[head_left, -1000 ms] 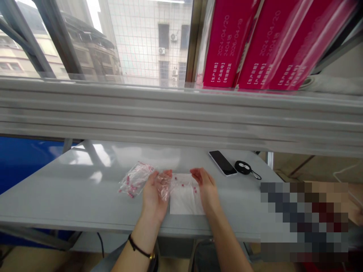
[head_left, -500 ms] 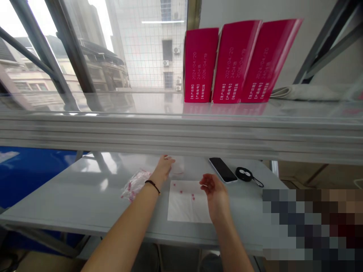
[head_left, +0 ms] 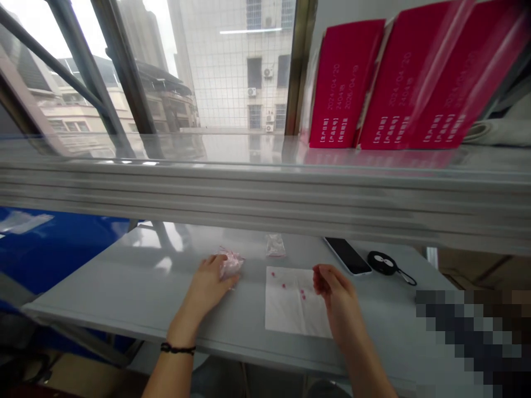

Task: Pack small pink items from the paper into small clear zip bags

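Observation:
My left hand (head_left: 209, 284) lies over a crumpled pile of clear plastic bags (head_left: 231, 264) with pinkish-red edges, its fingers wrapped around the near side. A single small clear zip bag (head_left: 275, 246) with a red line lies flat farther back. At the right edge of a white sheet (head_left: 286, 315), my right hand (head_left: 338, 296) hovers with its fingers curled in; whatever they may hold is hidden. Several small pinkish-red pieces (head_left: 302, 294) are scattered on that sheet, left of my right hand.
A phone (head_left: 347, 255) and a round black case with eyes and a clip (head_left: 381, 263) lie at the back right. Above the table runs a shelf edge (head_left: 249, 193) bearing magenta boxes (head_left: 344, 83). A blurred-out patch covers the lower right.
My left hand has moved back from the single zip bag and onto the bag pile, which is now bunched up. My right hand's fingers have curled tighter. The view has turned left.

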Motion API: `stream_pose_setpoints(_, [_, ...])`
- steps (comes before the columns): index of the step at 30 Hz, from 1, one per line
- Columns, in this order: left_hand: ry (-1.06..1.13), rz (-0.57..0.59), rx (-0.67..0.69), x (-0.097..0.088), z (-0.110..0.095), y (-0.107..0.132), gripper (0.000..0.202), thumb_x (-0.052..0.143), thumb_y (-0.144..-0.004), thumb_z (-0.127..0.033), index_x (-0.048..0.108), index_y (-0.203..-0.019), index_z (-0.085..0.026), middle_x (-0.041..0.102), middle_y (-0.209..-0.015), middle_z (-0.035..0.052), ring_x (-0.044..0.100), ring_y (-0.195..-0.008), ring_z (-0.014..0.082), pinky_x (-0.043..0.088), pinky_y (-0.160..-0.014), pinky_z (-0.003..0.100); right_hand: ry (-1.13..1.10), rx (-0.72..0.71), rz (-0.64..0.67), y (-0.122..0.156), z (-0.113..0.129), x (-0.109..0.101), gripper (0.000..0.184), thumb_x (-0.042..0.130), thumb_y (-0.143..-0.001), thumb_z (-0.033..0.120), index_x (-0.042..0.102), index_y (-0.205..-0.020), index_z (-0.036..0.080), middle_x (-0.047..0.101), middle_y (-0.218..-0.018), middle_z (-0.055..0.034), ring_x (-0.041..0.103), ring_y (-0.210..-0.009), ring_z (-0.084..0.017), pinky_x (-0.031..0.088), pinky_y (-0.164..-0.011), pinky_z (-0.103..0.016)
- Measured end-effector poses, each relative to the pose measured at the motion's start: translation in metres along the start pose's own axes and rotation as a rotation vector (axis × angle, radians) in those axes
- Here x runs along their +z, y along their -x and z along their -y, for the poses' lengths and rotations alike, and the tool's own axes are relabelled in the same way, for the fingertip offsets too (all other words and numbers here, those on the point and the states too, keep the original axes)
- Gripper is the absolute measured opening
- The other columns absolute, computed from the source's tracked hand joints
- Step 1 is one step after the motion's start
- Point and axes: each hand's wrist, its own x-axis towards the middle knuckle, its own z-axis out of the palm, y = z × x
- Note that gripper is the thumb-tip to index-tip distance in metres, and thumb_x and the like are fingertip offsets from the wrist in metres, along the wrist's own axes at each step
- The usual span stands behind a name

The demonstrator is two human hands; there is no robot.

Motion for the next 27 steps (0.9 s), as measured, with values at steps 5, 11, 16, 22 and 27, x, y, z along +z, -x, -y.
stream_pose_setpoints(5, [0.014,0.001,0.043,0.002,0.005,0.002,0.023,0.075,-0.072,-0.026,0.071,-0.094,-0.025,0.071,-0.099,0.009,0.062,-0.095,0.0314,0.042,-0.09,0.039,-0.006,-0.04,-0.022,0.005,-0.001,0.006,0.018,0.077,-0.076,0.036,0.072,-0.074,0.019,0.057,-0.066,0.0004,0.045,-0.061,-0.014,0.036,-0.056,-0.026])
stream_pose_setpoints(11, [-0.161,0.047,0.115,0.001,0.011,0.0,0.018,0.056,-0.091,-0.026,0.072,-0.097,-0.022,0.073,-0.097,0.009,0.064,-0.089,0.0266,0.045,-0.084,0.036,0.006,-0.044,-0.009,0.01,-0.001,0.005,0.019,0.079,-0.076,0.036,0.072,-0.075,0.018,0.058,-0.066,0.0007,0.045,-0.06,-0.013,0.037,-0.054,-0.025])
stream_pose_setpoints(16, [-0.255,0.024,0.156,0.006,0.014,0.001,0.021,0.07,-0.083,-0.026,0.074,-0.103,-0.022,0.074,-0.108,0.0089,0.064,-0.101,0.0297,0.047,-0.09,0.039,-0.002,-0.054,-0.005,0.011,0.0,0.001,0.019,0.078,-0.078,0.036,0.072,-0.077,0.018,0.059,-0.068,0.0005,0.046,-0.061,-0.012,0.038,-0.055,-0.023])
stream_pose_setpoints(22, [-0.274,-0.078,0.227,0.009,0.015,0.0,0.015,0.062,-0.089,-0.02,0.076,-0.092,-0.022,0.076,-0.095,0.0062,0.065,-0.088,0.0268,0.05,-0.081,0.038,0.008,-0.061,-0.005,0.011,0.001,-0.002,0.019,0.076,-0.079,0.036,0.071,-0.078,0.017,0.058,-0.069,0.0005,0.046,-0.061,-0.012,0.038,-0.056,-0.023])
stream_pose_setpoints(27, [-0.18,-0.44,0.322,-0.007,-0.012,0.007,0.022,0.054,-0.098,-0.025,0.074,-0.103,-0.018,0.072,-0.106,0.0112,0.062,-0.103,0.0287,0.047,-0.095,0.043,0.199,-0.175,0.044,0.016,0.005,-0.002,0.02,0.066,-0.09,0.038,0.07,-0.085,0.019,0.056,-0.07,0.0006,0.048,-0.063,-0.014,0.041,-0.059,-0.025])
